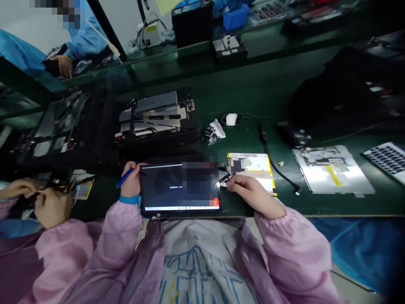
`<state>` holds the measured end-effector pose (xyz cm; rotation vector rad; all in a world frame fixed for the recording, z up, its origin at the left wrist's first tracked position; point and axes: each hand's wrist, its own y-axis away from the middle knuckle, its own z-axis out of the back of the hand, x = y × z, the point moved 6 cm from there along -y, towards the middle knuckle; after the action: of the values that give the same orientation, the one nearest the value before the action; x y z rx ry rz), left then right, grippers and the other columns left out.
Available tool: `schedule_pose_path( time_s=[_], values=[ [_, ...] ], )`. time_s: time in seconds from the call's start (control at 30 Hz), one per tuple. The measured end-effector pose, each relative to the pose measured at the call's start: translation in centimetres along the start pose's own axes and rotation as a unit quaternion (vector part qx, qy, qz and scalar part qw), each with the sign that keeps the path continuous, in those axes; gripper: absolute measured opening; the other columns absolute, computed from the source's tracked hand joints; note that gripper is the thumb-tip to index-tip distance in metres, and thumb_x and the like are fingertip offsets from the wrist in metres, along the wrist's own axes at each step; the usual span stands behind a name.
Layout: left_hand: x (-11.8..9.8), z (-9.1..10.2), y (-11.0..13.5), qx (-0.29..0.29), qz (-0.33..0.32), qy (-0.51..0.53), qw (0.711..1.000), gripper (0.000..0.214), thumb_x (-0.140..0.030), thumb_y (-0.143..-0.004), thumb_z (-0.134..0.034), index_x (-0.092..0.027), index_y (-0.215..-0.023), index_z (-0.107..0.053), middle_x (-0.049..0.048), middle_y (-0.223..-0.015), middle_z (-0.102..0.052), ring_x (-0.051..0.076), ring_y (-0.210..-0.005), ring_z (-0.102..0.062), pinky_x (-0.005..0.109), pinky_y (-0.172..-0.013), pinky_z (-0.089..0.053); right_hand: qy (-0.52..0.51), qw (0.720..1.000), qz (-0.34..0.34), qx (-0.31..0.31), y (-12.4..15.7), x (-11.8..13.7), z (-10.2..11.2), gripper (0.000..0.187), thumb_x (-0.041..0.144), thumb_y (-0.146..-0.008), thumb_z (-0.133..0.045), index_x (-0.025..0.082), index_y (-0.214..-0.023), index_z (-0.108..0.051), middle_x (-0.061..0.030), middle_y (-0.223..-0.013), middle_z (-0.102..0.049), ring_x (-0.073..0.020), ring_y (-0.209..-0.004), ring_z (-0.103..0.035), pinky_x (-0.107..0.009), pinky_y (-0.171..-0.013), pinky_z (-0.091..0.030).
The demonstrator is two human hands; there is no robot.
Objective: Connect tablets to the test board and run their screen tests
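A lit tablet screen lies in front of me, tilted up at the table's near edge. My left hand is closed around its left edge, with a blue pen tucked between the fingers. At the opposite edge my right hand pinches a small white-and-silver cable plug against the tablet's side; whether it is fully inserted I cannot tell. Just behind that hand lies a battery pack with a circuit board, edged in yellow, with short wires running toward the tablet.
Foam trays with opened devices stand behind the tablet. A black cable, a silver back panel and a sheet of dark labels lie to the right. A co-worker's hands work close on my left; another person's hand is across the bench.
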<state>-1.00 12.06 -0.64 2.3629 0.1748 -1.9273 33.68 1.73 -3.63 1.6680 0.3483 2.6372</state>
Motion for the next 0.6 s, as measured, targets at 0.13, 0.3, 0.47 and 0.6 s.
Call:
schedule_pose_path(
  time_s=[0.13, 0.3, 0.47, 0.6],
  values=[
    [-0.1, 0.0, -0.1, -0.008, -0.008, -0.015, 1.000, 0.032, -0.021, -0.061, -0.072, -0.020, -0.071, -0.041, -0.0005, -0.068, -0.068, 0.017, -0.066, -0.065, 0.029, -0.064, -0.051, 0.013, 1.000, 0.000, 0.005, -0.1, -0.2, -0.1, 0.035, 0.046, -0.087, -0.043, 0.018, -0.069, -0.055, -0.0002, -0.064, -0.055, -0.0146, -0.064, -0.051, -0.028, -0.063, -0.038],
    [-0.2, -0.1, -0.1, -0.008, -0.009, -0.040, 0.999, 0.037, -0.025, -0.062, -0.075, -0.020, -0.072, -0.040, 0.0003, -0.073, -0.070, 0.017, -0.066, -0.066, 0.028, -0.063, -0.052, 0.006, 0.999, 0.019, 0.036, -0.2, -0.2, -0.1, 0.034, 0.044, -0.088, -0.044, 0.018, -0.073, -0.059, -0.0009, -0.067, -0.059, -0.0141, -0.064, -0.052, -0.027, -0.061, -0.038],
    [-0.5, -0.7, -0.1, -0.010, -0.019, -0.068, 0.997, 0.040, -0.029, -0.062, -0.077, -0.021, -0.071, -0.039, -0.0008, -0.070, -0.069, 0.017, -0.064, -0.066, 0.030, -0.063, -0.053, 0.021, 0.998, 0.032, 0.042, -0.2, 0.0, 0.1, 0.036, 0.044, -0.090, -0.043, 0.018, -0.072, -0.061, -0.0003, -0.063, -0.058, -0.0126, -0.057, -0.051, -0.025, -0.055, -0.035],
    [-0.6, -1.1, 0.0, -0.004, -0.022, -0.085, 0.996, 0.044, -0.032, -0.062, -0.079, -0.021, -0.071, -0.038, -0.0008, -0.070, -0.069, 0.017, -0.063, -0.065, 0.029, -0.061, -0.053, 0.067, 0.997, 0.037, 0.031, -0.2, 0.1, 0.1, 0.032, 0.038, -0.091, -0.044, 0.019, -0.073, -0.063, -0.0027, -0.068, -0.064, -0.0150, -0.061, -0.056, -0.026, -0.058, -0.036]
  ],
)
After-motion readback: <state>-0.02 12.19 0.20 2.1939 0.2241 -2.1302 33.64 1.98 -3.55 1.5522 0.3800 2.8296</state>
